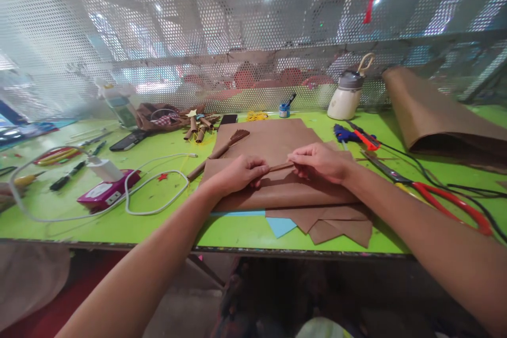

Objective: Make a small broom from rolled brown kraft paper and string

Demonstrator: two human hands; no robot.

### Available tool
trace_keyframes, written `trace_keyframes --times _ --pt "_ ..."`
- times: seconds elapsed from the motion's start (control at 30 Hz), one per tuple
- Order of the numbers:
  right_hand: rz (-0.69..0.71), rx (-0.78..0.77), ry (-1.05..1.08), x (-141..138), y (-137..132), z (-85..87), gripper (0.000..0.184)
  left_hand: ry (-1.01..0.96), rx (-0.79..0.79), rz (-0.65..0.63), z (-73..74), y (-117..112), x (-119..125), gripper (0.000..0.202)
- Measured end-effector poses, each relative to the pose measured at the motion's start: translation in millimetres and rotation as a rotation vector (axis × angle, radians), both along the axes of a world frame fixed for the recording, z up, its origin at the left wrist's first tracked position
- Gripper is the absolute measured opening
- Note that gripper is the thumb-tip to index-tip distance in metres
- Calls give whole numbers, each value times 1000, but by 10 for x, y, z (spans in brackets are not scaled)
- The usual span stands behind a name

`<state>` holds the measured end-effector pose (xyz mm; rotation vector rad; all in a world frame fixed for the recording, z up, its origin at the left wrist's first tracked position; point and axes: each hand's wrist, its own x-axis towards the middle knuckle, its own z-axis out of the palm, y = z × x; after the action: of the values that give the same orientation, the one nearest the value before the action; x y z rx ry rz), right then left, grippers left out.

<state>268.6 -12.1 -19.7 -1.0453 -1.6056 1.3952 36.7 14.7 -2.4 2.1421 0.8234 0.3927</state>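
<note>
Both my hands meet over a stack of brown paper sheets point(277, 140) on the green table point(237, 229). My left hand point(240, 173) and my right hand point(319, 161) are closed, each pinching one end of a thin rolled strip of brown paper point(280, 167) held between them just above the sheets. A finished brown paper stick with a fringed end point(222, 150) lies to the left on the sheets. Blue paper point(279, 224) peeks out under the stack near the front edge.
Red-handled scissors point(447, 200) and a blue-and-orange glue gun point(354, 136) lie at right, beside a large brown paper roll point(431, 111). A white jug point(345, 96) stands at the back. At left are a pink box with a white cable point(109, 190), a phone point(127, 141), pens and paper rolls point(198, 128).
</note>
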Motion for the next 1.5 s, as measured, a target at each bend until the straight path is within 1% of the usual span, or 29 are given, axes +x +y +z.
trace_keyframes --times 0.1,0.13,0.2,0.27,0.33,0.43,0.5,0.73,0.87,0.97,1.07,1.13,1.33,1.5 --pt "42 -38 125 61 5 17 31 -25 32 13 -13 16 -14 38" --pt "49 -22 141 80 5 28 33 -35 48 11 -15 18 -15 38" --pt "35 64 120 102 0 54 35 -35 79 4 -16 13 -10 37" --pt "15 159 30 92 -17 80 36 -16 102 8 -13 1 -2 37" --pt "-3 237 -126 52 -41 98 37 2 119 17 -7 -12 6 37" --pt "-51 380 -372 -23 -72 107 29 6 139 16 -1 -26 17 35" --pt "-74 441 -445 -52 -83 108 27 1 147 7 2 -32 24 34" --pt "-64 421 -468 -66 -110 128 31 10 137 -33 4 -46 46 30" --pt "-74 431 -481 -96 -122 134 31 -36 145 -49 -20 -34 54 29" --pt "-85 415 -447 -97 -116 122 30 -47 91 -43 -28 -38 51 28" --pt "-31 335 -405 -80 -109 101 32 -48 20 -36 -22 -52 38 28" --pt "13 301 -402 -79 -106 84 34 -43 12 -28 -16 -60 33 29" --pt "-62 457 -461 -159 -102 39 29 -5 69 -16 -7 -69 56 32" --pt "-53 417 -457 -192 -127 70 29 16 145 -50 -3 -68 73 29"
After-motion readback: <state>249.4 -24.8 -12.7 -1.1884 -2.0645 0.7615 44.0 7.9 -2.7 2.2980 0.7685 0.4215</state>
